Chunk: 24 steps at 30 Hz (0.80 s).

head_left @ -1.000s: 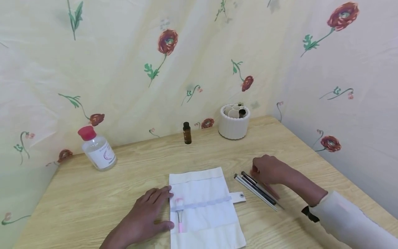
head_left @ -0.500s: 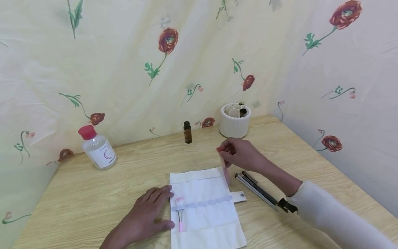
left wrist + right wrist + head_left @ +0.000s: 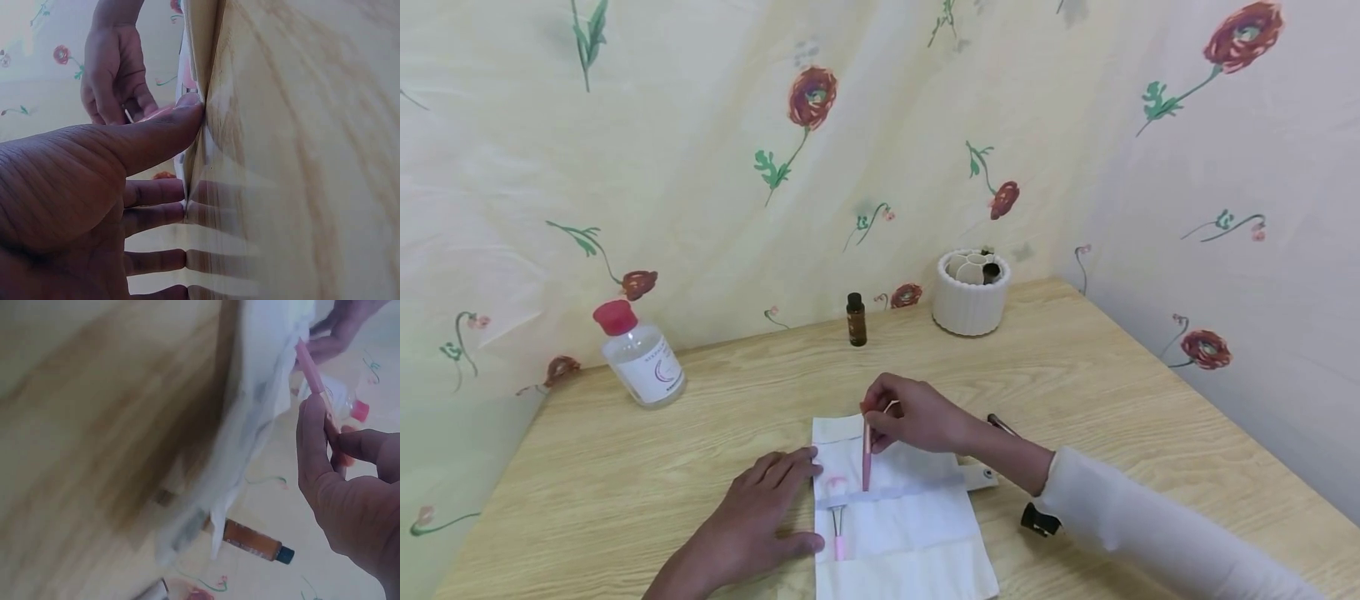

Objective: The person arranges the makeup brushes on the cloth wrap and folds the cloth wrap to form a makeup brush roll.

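The right hand (image 3: 917, 417) pinches a slim pink stick (image 3: 867, 468), lower end at the lavender band (image 3: 917, 489) of a flat white cloth pouch (image 3: 917, 575); the left hand (image 3: 756, 521) touches the pouch's edge, beside a pink-handled brush (image 3: 839, 547). Behind stand a red-capped clear bottle (image 3: 647, 364), a black-capped amber bottle (image 3: 857, 325) and a ribbed white round pot (image 3: 970, 306).
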### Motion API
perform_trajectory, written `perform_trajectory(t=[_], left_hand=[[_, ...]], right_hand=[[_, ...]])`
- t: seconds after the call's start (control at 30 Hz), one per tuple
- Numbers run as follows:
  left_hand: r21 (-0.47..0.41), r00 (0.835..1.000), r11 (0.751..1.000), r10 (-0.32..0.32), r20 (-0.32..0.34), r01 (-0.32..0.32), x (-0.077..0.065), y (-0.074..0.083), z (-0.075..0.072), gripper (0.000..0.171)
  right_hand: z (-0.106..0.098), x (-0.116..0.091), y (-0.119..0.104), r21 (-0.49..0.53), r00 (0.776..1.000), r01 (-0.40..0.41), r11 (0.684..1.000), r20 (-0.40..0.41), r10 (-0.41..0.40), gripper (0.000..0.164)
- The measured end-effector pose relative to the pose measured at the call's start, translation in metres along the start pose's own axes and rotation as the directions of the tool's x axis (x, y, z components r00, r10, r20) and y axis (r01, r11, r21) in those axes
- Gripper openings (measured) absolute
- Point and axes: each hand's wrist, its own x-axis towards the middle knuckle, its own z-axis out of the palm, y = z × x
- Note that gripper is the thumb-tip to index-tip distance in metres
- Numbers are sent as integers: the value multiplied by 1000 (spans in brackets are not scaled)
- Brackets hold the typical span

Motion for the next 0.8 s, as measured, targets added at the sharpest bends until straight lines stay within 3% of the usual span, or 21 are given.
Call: perform_trajectory(t=[0.27,0.33,0.43,0.57,0.7,0.8], left_hand=[[8,1000,1000,-4,-8,4,0,1,0,70],[5,1000,1000,-4,-8,4,0,1,0,70],[5,1000,1000,-5,-9,5,0,1,0,70],[8,1000,1000,-8,-5,9,-1,1,1,71],[-2,1000,1000,-8,-4,8,-1,0,1,70],[-15,1000,1000,-8,-2,8,-1,0,1,70]], right_hand=[[14,-5,9,26,990,-94,995,111,90,16],[16,-8,10,-9,987,-97,995,127,98,16],[18,-11,9,-168,986,-78,983,135,101,13],[20,-15,7,-398,983,-27,917,158,98,10],[20,-19,5,-501,980,58,863,192,46,11],[15,-22,-1,-589,986,99,802,167,0,7]])
